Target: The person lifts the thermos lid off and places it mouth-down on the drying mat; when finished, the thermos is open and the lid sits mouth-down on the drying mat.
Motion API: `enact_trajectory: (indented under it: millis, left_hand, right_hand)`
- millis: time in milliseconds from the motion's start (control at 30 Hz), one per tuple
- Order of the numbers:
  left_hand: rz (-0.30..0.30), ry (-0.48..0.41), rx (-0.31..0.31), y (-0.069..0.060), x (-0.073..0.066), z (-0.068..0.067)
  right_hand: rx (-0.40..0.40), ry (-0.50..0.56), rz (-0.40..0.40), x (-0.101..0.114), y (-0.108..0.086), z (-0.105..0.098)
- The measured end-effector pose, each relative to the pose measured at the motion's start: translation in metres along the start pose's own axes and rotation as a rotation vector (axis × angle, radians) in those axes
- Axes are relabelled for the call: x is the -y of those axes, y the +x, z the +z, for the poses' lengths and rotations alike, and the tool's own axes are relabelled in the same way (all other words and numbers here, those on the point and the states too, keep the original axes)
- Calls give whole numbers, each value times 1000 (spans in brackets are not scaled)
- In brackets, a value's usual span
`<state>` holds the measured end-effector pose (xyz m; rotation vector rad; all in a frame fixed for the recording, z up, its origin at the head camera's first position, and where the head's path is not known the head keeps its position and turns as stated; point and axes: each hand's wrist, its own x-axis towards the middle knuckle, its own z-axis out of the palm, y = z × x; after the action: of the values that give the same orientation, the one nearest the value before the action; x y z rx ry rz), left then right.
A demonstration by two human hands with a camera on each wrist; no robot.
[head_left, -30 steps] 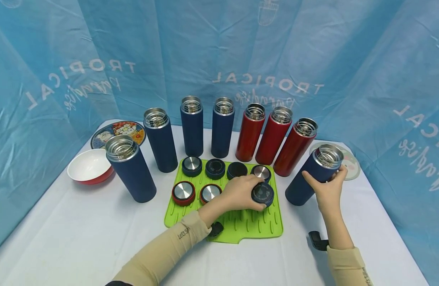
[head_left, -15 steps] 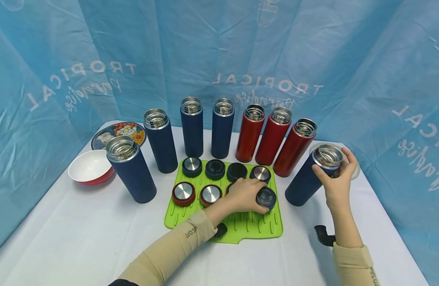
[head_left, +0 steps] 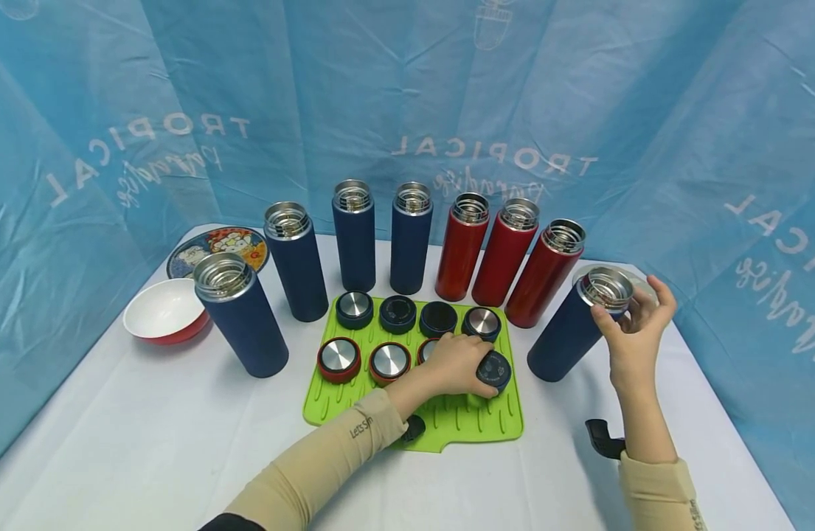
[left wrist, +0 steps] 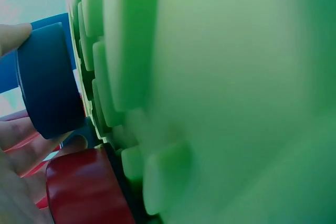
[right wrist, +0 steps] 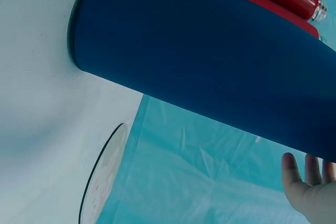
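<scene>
My left hand (head_left: 452, 366) holds a navy bottle lid (head_left: 494, 371) by its sides at the right end of the green ridged mat (head_left: 447, 431). In the left wrist view that lid (left wrist: 50, 80) sits between thumb and fingers, right against the mat, with a red lid (left wrist: 86, 190) beside the fingers. My right hand (head_left: 639, 343) is spread around the upper part of an uncapped navy bottle (head_left: 566, 335). Its thumb overlaps the bottle's edge; the raised fingertips (right wrist: 290, 163) in the right wrist view lie along its side, contact unclear.
Several navy and red uncapped bottles (head_left: 463, 247) stand in an arc behind the mat. Silver-topped and black-topped lids (head_left: 338, 359) sit in two rows on it. At left are a white-and-red bowl (head_left: 164, 313) and a patterned plate (head_left: 244, 247); another plate (right wrist: 105, 174) lies behind the right bottle.
The left hand with the navy lid has shifted slightly right and toward the mat's front. My right hand has loosened and moved right, its fingers coming away from the bottle, which stays put.
</scene>
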<state>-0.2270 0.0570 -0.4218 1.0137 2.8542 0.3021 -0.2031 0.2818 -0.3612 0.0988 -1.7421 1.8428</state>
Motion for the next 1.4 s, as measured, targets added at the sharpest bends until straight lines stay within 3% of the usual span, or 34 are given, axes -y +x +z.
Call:
enact_trajectory:
  millis: [367,767,900,1033,1167,1333,1400]
  left_hand:
    - [8,40,22,-1,-1,0]
    - [6,12,27,-2,0,0]
    - [30,-48,11,-5,0,-3]
    - [41,-150,-30,-13,5,-20]
    - [21,-207,-116,-28,22,-44]
    - [-30,-194,-291,-55,54,-72]
    - [-58,-170,-347,-66,67,-80]
  right_hand:
    - [-9,11,-6,-2,-1,-1]
    - [-4,17,-24,-3,-2,-2]
    - [2,45,-38,-4,-2,-2]
    - [-1,87,-70,-2,-2,-2]
    - [-40,35,-205,6,-4,3]
    - [-115,-211,-507,27,-11,26]
    - [-110,-274,-624,32,-14,40]
